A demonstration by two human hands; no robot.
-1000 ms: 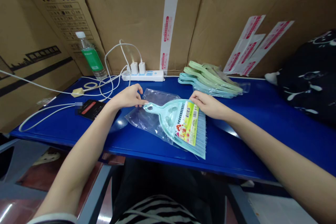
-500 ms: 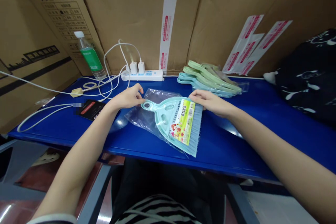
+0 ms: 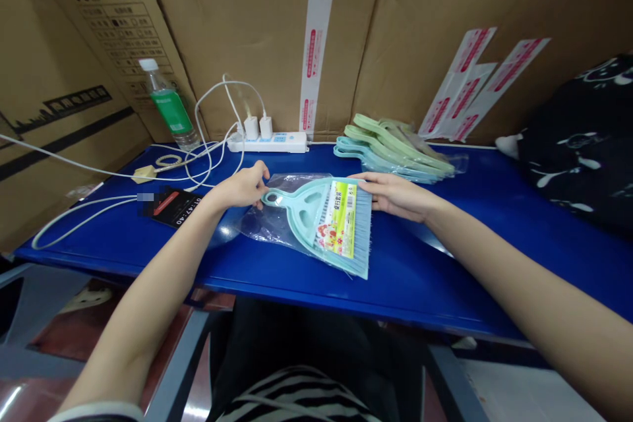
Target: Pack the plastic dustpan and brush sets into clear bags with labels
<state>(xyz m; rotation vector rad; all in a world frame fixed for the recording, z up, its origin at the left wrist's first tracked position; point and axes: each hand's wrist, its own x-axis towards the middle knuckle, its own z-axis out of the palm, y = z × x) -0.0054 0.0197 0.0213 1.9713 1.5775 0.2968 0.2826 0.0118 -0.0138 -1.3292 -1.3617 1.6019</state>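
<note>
A pale blue dustpan and brush set (image 3: 305, 208) lies tilted in front of me on the blue table, its handle to the left and grey-blue bristles to the right. Across it is a yellow-green printed label (image 3: 341, 221). Thumb and fingers of my left hand (image 3: 244, 186) pinch the ring end of the handle. At the upper right corner, by the bristles, my right hand (image 3: 398, 194) grips the set's edge; some of its fingertips are hidden. Beneath the set a clear plastic bag (image 3: 257, 227) is spread out, flat and crinkled.
Several green and blue dustpan sets (image 3: 395, 151) are piled at the back. A white power strip (image 3: 287, 142) with chargers and looping cables, a water bottle (image 3: 173, 112) and a phone (image 3: 175, 206) are on the left. Cardboard (image 3: 247, 33) walls the rear; a dark patterned bag (image 3: 583, 145) stands right.
The dustpan and brush set has shifted slightly left and lies flatter, both hands moving with it. My right hand's fingers are more stretched along its edge. More of the phone's screen shows.
</note>
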